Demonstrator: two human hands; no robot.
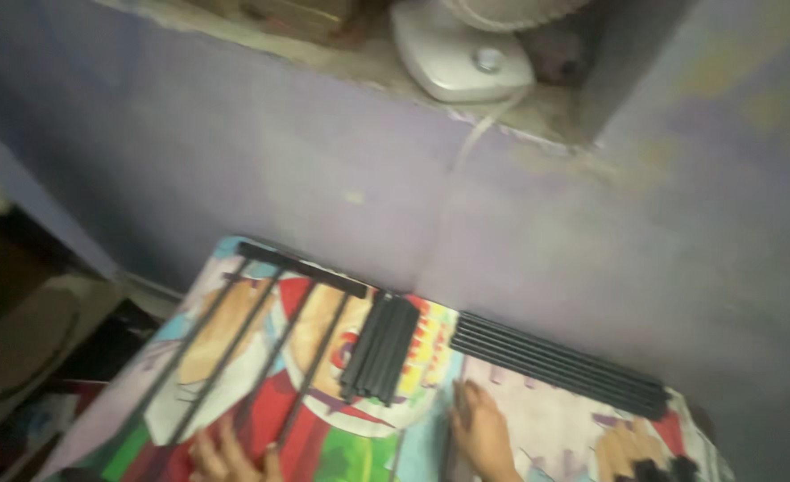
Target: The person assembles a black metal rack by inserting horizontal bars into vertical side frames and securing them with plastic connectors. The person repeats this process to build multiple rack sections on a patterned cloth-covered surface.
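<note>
A: Legend, head view. The left hand point(225, 455) rests at the lower edge of the colourful sheet point(359, 437), fingers spread and lying flat, pinching nothing. Just ahead of its fingertips run the long rods of the rack point(261, 330), a frame of parallel black rods joined at the far end by a crossbar.

B: And the right hand point(482, 433)?

A: Flat on the sheet too, fingers together and pointing away from the body, holding nothing. Just ahead and to its left lies the short bundle point(380, 348) of black rods; ahead and to its right lies the long bundle point(560, 361), set close along the wall point(323, 178).

B: What would make the step go well, as a judgement?

A: The work in hand looks like fitting rods into the rack. The picture is blurred, so the joints cannot be read. It would be wise to steady the rack with the left hand near a rod's free end, lift one rod from the nearer bundle with the right, and keep it parallel to those already set.

B: Risks?

A: Rods rolling on the soft sheet. Beyond both hands, the fan point(462, 54) sits on the ledge, well apart.
</note>
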